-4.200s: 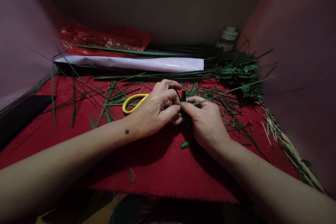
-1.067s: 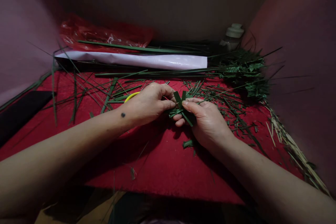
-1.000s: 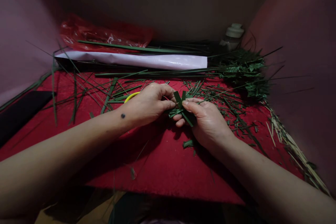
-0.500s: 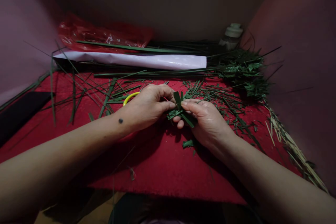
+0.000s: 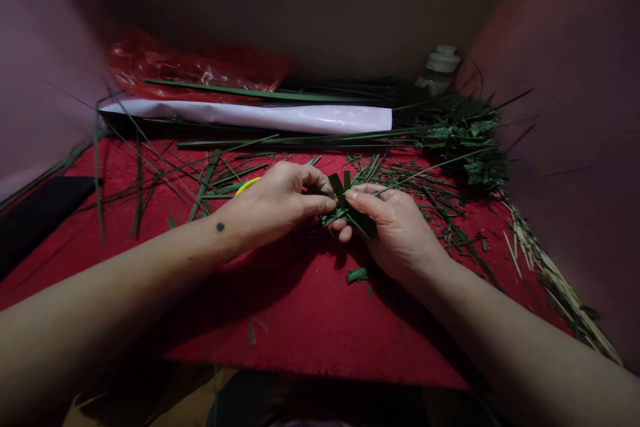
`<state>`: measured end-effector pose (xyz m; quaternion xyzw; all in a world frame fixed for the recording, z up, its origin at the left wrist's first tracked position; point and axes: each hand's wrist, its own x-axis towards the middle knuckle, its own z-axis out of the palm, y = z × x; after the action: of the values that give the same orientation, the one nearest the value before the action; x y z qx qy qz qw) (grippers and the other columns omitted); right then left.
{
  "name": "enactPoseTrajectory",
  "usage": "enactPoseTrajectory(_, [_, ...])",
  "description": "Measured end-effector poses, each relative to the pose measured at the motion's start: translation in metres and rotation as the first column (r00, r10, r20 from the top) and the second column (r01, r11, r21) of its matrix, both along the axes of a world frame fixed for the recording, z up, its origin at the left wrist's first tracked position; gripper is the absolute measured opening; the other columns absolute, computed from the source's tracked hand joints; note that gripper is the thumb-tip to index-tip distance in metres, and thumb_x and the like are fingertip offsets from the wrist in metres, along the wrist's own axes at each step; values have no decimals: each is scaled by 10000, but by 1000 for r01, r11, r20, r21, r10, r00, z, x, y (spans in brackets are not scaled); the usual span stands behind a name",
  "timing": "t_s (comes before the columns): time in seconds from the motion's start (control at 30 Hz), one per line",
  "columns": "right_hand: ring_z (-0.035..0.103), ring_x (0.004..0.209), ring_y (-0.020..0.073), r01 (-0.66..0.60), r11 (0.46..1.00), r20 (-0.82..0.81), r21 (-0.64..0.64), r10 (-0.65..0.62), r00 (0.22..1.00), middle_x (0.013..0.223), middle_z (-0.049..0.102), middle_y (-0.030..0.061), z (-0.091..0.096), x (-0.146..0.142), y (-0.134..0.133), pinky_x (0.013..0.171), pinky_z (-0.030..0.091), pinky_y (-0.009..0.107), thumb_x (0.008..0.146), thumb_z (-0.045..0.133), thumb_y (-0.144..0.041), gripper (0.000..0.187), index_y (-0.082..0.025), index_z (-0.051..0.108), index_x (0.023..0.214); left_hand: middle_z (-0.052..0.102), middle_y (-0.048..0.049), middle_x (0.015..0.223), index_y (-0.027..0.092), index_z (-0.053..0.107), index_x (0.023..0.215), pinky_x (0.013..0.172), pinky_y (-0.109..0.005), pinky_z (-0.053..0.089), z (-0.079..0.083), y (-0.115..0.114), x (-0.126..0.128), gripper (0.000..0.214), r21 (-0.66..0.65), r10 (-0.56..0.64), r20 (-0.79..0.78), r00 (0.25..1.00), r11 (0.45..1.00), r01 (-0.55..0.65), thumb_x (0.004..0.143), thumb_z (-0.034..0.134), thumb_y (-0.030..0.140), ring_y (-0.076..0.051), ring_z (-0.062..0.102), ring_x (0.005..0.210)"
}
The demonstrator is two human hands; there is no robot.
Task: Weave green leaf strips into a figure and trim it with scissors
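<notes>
A small piece woven from dark green leaf strips is held just above a red cloth. My left hand pinches its left side with thumb and fingers closed. My right hand grips its right side, thumb on top, fingers curled under. Strip ends stick up between the two thumbs. Yellow-handled scissors lie on the cloth behind my left hand, mostly hidden by it.
Loose green strips and cuttings litter the cloth. A white roll and a red plastic bag lie at the back. A leafy pile and a white jar sit back right; pale dry stalks run along the right edge.
Since four seconds ago the woven piece has spread, with more strip ends showing between my thumbs. In the last second my hands have barely moved.
</notes>
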<state>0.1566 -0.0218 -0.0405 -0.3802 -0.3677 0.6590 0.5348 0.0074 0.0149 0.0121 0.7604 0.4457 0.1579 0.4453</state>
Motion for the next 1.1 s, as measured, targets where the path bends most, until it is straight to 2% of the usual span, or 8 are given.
enactPoseTrajectory(0.13, [585, 486, 118, 10, 1000, 48, 19, -10, 999, 663, 634, 46, -1, 1, 0, 466, 446, 192, 754, 577, -237, 117, -122, 598, 753, 640, -11, 724, 134, 614, 754, 617, -227, 425, 1, -2, 0, 120, -43, -8, 50, 999, 999, 11, 732, 497, 146, -118, 567, 654])
enactPoseTrajectory(0.33, [579, 473, 110, -31, 999, 77, 29, 29, 997, 621, 631, 48, 0, 0, -2, 494, 451, 193, 774, 573, -266, 147, -124, 594, 740, 646, -10, 698, 134, 612, 740, 555, -209, 411, 1, -2, 1, 103, -155, 6, 115, 993, 988, 12, 738, 510, 146, -100, 550, 595])
enactPoseTrajectory(0.57, [589, 474, 127, 57, 998, 64, 21, -58, 996, 610, 626, 26, -1, -1, -1, 447, 446, 192, 758, 585, -251, 113, -142, 563, 743, 629, 10, 685, 137, 590, 796, 489, -173, 390, 1, 2, -1, 86, -198, 41, 143, 989, 980, -12, 714, 584, 164, -79, 540, 559])
enactPoseTrajectory(0.67, [603, 495, 142, 79, 997, 42, 11, -79, 996, 622, 628, 23, -1, -2, 0, 451, 458, 205, 752, 590, -244, 105, -150, 546, 762, 608, 11, 636, 132, 593, 790, 433, -161, 359, 5, 3, -1, 90, -204, 76, 111, 991, 978, -53, 707, 590, 167, -71, 517, 509])
enactPoseTrajectory(0.87, [581, 451, 134, 133, 991, 29, -6, -133, 991, 572, 621, 27, 4, -2, 0, 446, 472, 215, 743, 571, -219, 88, -147, 521, 737, 567, 5, 525, 102, 638, 691, 365, -143, 287, 11, 8, -4, 76, -282, 108, -68, 992, 952, -123, 661, 626, 170, -51, 460, 428])
enactPoseTrajectory(1.1, [589, 452, 141, 95, 995, 25, 22, -95, 995, 559, 618, 25, 4, -2, -1, 437, 466, 208, 740, 578, -233, 99, -147, 529, 733, 568, 13, 507, 111, 647, 654, 368, -132, 283, 7, 7, -3, 52, -288, 114, -22, 993, 951, -115, 674, 615, 148, -32, 431, 418])
